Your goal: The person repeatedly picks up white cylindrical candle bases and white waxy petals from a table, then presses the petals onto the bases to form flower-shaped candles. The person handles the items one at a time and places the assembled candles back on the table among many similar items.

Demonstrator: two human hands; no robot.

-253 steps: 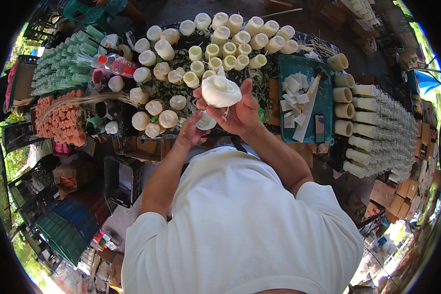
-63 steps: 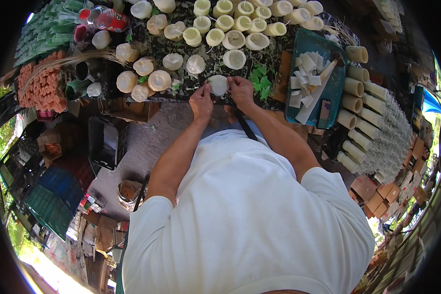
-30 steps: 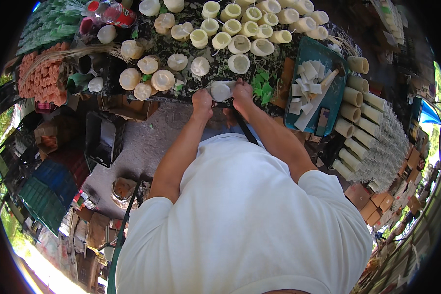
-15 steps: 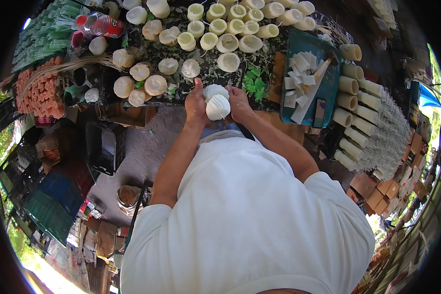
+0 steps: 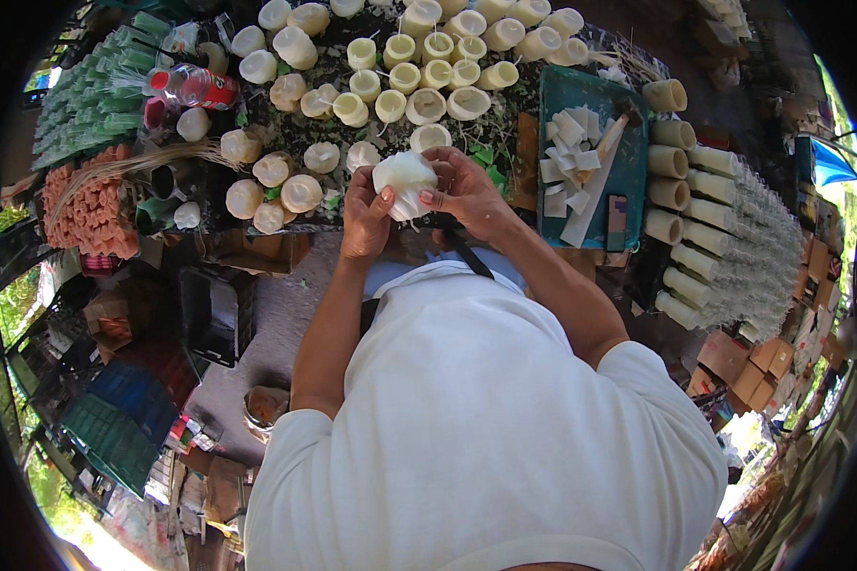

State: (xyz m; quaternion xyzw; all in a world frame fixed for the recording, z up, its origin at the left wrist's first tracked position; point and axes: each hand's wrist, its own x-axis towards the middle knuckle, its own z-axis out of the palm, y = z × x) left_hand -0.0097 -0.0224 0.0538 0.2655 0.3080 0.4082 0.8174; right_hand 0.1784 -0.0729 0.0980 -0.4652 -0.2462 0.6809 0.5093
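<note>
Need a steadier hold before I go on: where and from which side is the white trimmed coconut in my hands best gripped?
Grip the white trimmed coconut around its rounded flanks, one palm from each side, as the left hand and right hand do now. Its body looks smooth and domed, so opposing sides probably give the surest seat; the top seems too curved to pinch.

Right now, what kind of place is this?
Probably an open-air street stall selling peeled young coconuts. Both hands hold one white trimmed coconut above a counter crowded with dozens more; stacked clear plastic cups stand to the right and green bottles to the left.
</note>
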